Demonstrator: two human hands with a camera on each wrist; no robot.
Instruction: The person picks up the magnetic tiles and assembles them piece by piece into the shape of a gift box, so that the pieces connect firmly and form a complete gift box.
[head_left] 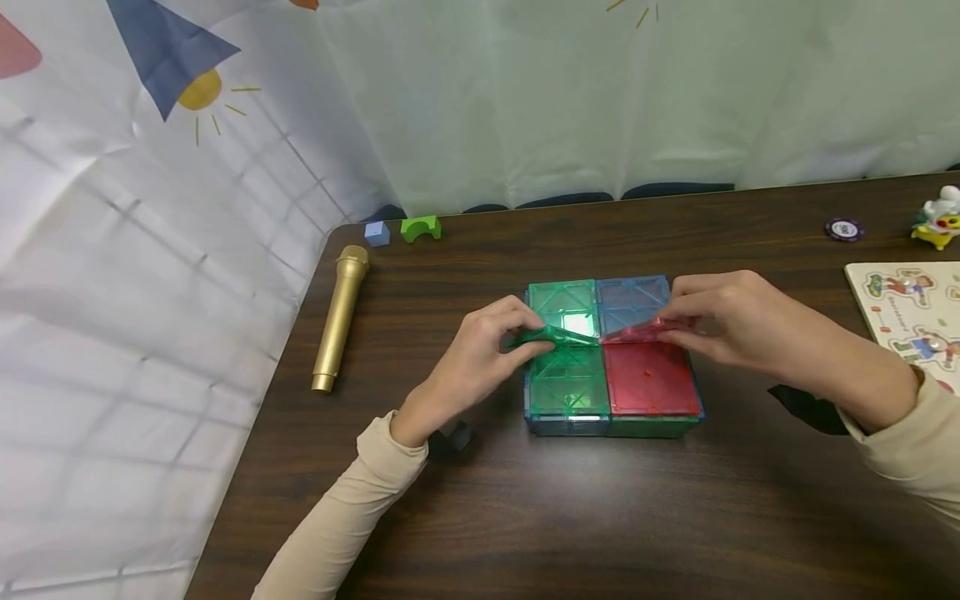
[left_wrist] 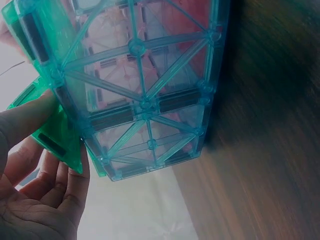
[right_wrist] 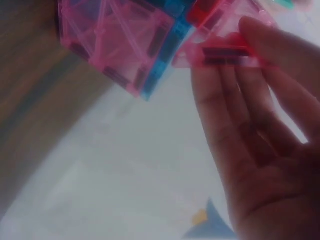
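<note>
A low box of see-through magnetic tiles sits on the table, its top showing two green squares, a blue one and a red one. My left hand pinches a green magnetic tile between thumb and fingers, tilted over the green side of the box. On the other side, my right hand pinches a red-pink magnetic tile, also tilted, above the seam of the blue and red squares. The two held tiles almost meet at the middle of the top; whether they touch, I cannot tell.
A gold microphone lies at the left of the table. Near the back edge are a blue cube, a green arch block and a poker chip. At the right are a small toy figure and a picture board.
</note>
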